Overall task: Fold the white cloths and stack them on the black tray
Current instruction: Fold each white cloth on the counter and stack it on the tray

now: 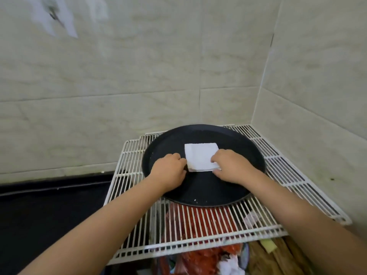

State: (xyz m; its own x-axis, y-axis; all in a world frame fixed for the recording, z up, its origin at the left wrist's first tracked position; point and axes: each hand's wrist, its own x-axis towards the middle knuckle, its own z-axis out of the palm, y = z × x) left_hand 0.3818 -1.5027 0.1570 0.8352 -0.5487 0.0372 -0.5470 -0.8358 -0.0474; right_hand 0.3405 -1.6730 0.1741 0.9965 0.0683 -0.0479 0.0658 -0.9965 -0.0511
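Gripping folded white cloth at nine with left hand, at four with right hand, probably squaring it mid black tray.

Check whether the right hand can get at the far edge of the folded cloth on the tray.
Probably yes: the right hand already holds the folded cloth at its near right corner, and nothing lies on it farther back.

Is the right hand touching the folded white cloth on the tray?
Touching. The head view shows the right hand with its fingers curled over the right edge of the folded white cloth, which lies on the black tray.
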